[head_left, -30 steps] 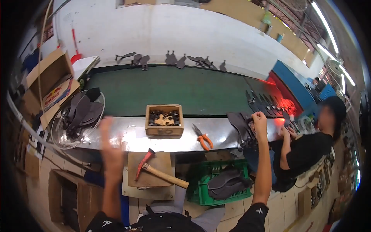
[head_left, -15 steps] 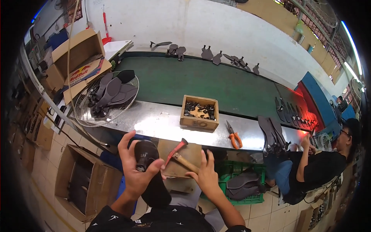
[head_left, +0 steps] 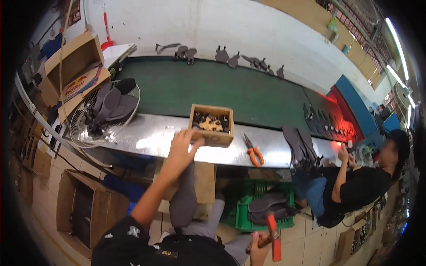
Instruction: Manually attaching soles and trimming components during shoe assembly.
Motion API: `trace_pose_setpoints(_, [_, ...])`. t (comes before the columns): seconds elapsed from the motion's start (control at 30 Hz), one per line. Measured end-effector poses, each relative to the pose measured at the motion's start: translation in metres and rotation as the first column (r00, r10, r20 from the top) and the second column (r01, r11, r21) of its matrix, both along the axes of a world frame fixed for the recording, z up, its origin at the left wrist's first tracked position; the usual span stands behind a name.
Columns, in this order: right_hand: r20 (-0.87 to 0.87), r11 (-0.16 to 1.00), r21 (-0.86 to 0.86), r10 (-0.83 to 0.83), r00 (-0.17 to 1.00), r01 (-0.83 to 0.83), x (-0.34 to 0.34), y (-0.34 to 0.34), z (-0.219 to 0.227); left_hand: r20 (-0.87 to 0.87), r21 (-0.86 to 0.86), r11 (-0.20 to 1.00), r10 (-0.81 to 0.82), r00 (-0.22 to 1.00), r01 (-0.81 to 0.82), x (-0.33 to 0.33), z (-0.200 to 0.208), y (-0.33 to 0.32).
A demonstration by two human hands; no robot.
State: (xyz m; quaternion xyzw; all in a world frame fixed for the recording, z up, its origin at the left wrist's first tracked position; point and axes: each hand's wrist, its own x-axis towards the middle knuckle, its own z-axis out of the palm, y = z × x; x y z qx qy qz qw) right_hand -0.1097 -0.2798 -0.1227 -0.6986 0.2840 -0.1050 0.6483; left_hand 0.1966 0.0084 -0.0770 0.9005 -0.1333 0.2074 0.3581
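Observation:
My left hand [head_left: 181,148] reaches up to the front left corner of a small wooden box [head_left: 212,140], fingers stretched and thumb apart, holding nothing I can see. Several small black parts [head_left: 208,122] lie in that box. Below the hand, a long dark grey sole-shaped piece [head_left: 183,204] rests against a tan board [head_left: 205,181] and over my lap; the hand and wrist hide its upper end. Low at the right, my right hand [head_left: 257,249] is closed round the wooden handle of a hammer with a red head [head_left: 274,237].
Orange-handled pliers [head_left: 254,153] lie on the metal ledge [head_left: 151,142]. A wire basket [head_left: 82,126] of grey pieces stands left, above a cardboard box [head_left: 66,208]. Right are a green crate [head_left: 244,213], more grey pieces [head_left: 299,144] and a seated person [head_left: 366,188]. Behind runs a green belt [head_left: 177,86].
My left hand has let go of the grey piece and moved up to the wooden box. My right hand has taken the hammer off the board and drawn it down right. The view has shifted.

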Motion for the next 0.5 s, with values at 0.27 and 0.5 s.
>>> trace_pose_setpoints(0.27, [0.099,0.958,0.285,0.009,0.995,-0.037,0.030,0.017,0.008,-0.188,0.419,0.901,-0.037,0.981,0.114,0.167,-0.028,-0.036])
trace_pose_setpoints(0.5, [0.125,0.978,0.139,0.137,0.983,-0.154,0.052,0.007,0.040,-0.308,-0.628,0.769,-0.387,0.869,0.120,0.090,0.021,-0.034])
